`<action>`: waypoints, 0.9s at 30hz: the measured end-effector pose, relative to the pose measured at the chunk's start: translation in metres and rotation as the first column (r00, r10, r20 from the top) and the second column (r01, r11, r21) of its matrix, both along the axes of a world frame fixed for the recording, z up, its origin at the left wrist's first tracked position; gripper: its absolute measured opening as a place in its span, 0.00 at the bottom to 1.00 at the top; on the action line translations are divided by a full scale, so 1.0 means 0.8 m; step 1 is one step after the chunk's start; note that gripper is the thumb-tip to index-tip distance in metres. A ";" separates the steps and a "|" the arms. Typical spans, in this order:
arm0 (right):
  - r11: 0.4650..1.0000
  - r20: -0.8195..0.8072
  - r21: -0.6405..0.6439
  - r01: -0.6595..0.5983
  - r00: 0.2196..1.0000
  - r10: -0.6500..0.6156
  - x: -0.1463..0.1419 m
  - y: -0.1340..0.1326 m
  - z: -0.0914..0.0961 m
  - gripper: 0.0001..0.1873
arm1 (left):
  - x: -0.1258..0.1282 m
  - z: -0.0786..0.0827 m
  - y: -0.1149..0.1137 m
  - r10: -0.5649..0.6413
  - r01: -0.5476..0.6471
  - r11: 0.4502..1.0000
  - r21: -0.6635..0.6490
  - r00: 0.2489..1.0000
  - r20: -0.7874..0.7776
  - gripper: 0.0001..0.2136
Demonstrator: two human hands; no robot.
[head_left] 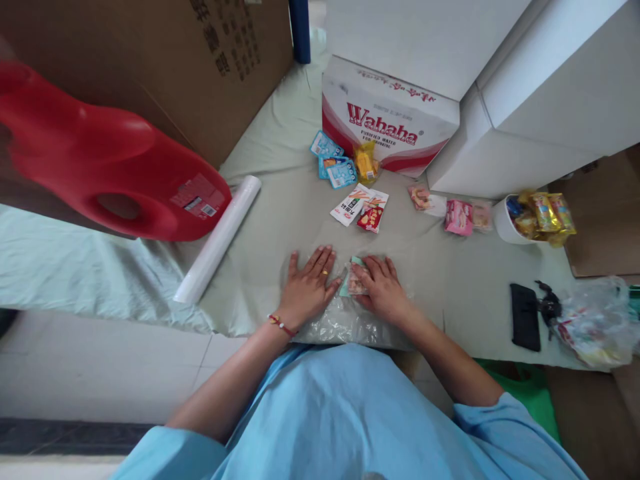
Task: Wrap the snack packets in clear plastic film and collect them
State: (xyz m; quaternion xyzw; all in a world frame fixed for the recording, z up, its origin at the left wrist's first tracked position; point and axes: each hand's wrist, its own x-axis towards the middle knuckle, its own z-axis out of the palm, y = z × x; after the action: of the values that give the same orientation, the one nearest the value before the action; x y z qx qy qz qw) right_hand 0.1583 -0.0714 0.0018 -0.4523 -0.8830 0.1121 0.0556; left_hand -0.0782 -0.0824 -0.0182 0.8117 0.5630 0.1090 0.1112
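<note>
Two forearms (255, 370) angle inward. Left hand (309, 285) lies spread, empty, on clear plastic (345, 325); right hand (384, 291) rests open over a snack packet (355, 283).

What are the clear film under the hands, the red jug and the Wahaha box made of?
The clear film looks like thin, glossy plastic: see-through, with bright creases. The red jug seems smooth plastic, given its rounded handle opening. The Wahaha box is probably matt cardboard: flat, printed faces.
</note>
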 end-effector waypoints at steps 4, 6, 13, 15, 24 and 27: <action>0.995 0.008 -0.002 -0.097 0.995 0.097 0.015 0.015 -0.002 0.38 | 0.000 0.001 0.000 0.001 -0.001 1.000 -0.003 1.000 -0.007 0.30; 0.985 -0.004 -0.021 -0.172 0.985 0.171 0.026 0.026 -0.001 0.38 | 0.000 0.001 0.001 0.002 -0.003 1.000 -0.001 1.000 -0.009 0.30; 0.957 0.005 -0.030 -0.288 0.958 0.288 0.029 0.039 0.001 0.36 | -0.001 -0.001 0.001 0.000 0.000 1.000 -0.004 1.000 0.000 0.31; 0.961 -0.016 -0.031 -0.274 0.962 0.273 0.029 0.035 0.005 0.38 | -0.003 0.000 0.001 0.005 -0.005 1.000 -0.013 1.000 0.004 0.31; 0.997 -0.317 -0.063 -0.032 0.948 0.011 0.104 -0.057 0.032 0.39 | -0.033 0.001 -0.013 -0.121 0.101 0.978 0.180 0.987 0.104 0.26; 0.991 -0.265 -0.107 -0.080 0.963 0.049 0.115 -0.105 0.011 0.39 | -0.051 0.009 -0.021 -0.348 0.324 0.935 0.144 0.917 0.193 0.27</action>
State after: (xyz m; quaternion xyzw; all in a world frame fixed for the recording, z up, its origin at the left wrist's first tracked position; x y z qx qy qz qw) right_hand 0.2506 -0.1555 0.0104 -0.4071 -0.8741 0.2240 0.1414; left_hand -0.1189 -0.0992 -0.0110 0.8846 0.3927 0.2062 0.1441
